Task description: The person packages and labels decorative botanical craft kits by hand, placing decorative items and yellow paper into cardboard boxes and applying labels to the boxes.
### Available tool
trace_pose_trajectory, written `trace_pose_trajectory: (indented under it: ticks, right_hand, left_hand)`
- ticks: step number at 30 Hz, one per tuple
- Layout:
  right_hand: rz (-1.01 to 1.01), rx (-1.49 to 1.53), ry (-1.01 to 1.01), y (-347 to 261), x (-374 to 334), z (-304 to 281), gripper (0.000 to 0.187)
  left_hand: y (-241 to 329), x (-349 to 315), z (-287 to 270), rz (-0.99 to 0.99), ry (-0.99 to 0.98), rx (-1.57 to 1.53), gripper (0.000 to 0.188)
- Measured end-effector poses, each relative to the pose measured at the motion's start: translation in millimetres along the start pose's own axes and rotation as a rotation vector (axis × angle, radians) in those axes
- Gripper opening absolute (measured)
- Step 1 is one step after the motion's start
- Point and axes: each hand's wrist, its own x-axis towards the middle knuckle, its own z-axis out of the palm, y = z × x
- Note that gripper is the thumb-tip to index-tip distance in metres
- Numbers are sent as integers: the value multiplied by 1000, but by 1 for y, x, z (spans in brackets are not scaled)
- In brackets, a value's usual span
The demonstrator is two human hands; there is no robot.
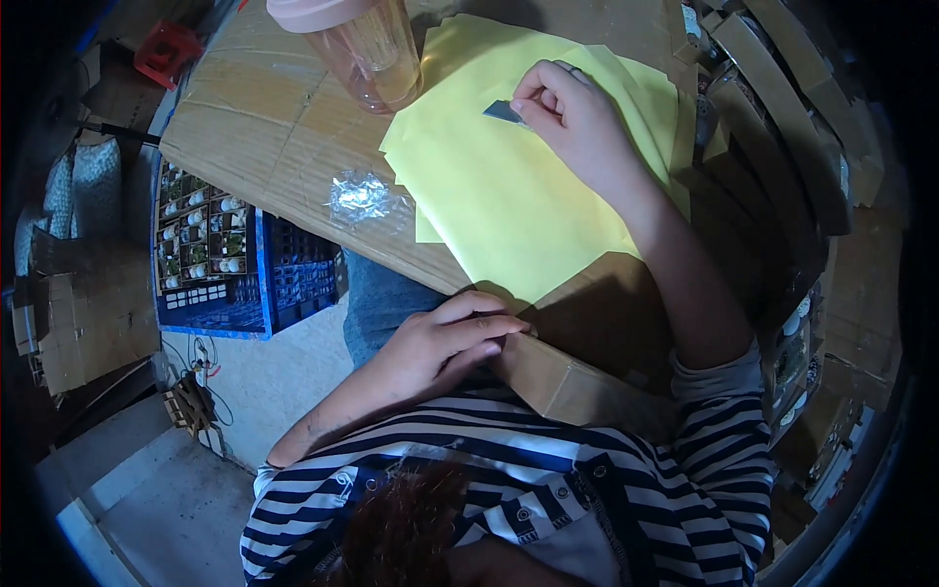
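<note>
Several sheets of yellow paper (pixel 509 186) lie in an overlapping, fanned stack on the wooden-looking tabletop. Over their far part, my right hand (pixel 572 108) pinches a small flat dark-grey piece (pixel 502 112) between thumb and fingers; its exact kind does not show. Close to my body, my left hand (pixel 445 338) is at the corner of a shallow brown cardboard box (pixel 562 377), fingers together against its edge. The box sits at the table's near edge, its inside in shadow.
A clear cup (pixel 377 59) with a pink lid stands by the paper's far left. Crumpled clear plastic (pixel 359 196) lies left of the sheets. Below on the left is a blue crate (pixel 264 284) holding trays of small items. Cardboard trays (pixel 773 108) are stacked at right.
</note>
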Motion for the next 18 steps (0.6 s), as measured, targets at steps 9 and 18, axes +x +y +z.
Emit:
trace_pose_trajectory:
  ticks: [9, 18]
  right_hand:
    - [0, 9, -12, -3, 0, 4, 13]
    - [-38, 110, 36, 12, 7, 5, 10]
  left_hand:
    - [5, 5, -7, 149, -206, 92, 54]
    - [65, 3, -61, 365, -11, 319, 55]
